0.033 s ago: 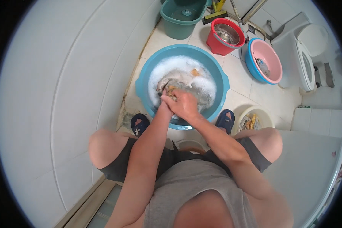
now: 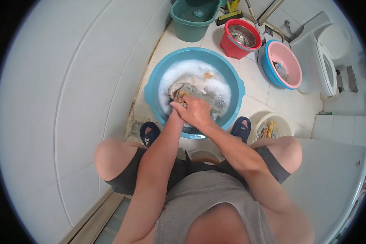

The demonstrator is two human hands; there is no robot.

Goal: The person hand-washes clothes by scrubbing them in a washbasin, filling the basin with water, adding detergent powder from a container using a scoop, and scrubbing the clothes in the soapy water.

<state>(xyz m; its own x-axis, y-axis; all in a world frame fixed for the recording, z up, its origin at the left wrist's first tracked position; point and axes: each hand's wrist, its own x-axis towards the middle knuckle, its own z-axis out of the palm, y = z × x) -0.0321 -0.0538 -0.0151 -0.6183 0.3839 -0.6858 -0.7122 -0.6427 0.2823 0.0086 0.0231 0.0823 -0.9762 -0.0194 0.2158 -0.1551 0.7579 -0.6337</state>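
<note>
A wide blue basin (image 2: 152, 90) of sudsy water stands on the floor between my feet. In it lies wet, pale grey cloth (image 2: 194, 83) with a patterned, yellowish part, half sunk among white foam (image 2: 218, 87). My right hand (image 2: 196, 111) is closed over a bunched piece of the patterned cloth near the basin's middle, knuckles up. Pressed against it from the left, my left hand (image 2: 177, 109) grips the same bunch. Its fingers are mostly hidden by the cloth and the right hand.
Behind the basin stand a green bucket (image 2: 191, 33) and a red mop bucket (image 2: 234, 48) with a metal spinner. Farther right are a pink basin (image 2: 292, 61) nested in a blue one and a toilet (image 2: 322, 61). A cream tub (image 2: 288, 129) with cloths sits by my right foot.
My hands have shifted very slightly at the cloth, still pressed together. The basin and buckets stay in place.
</note>
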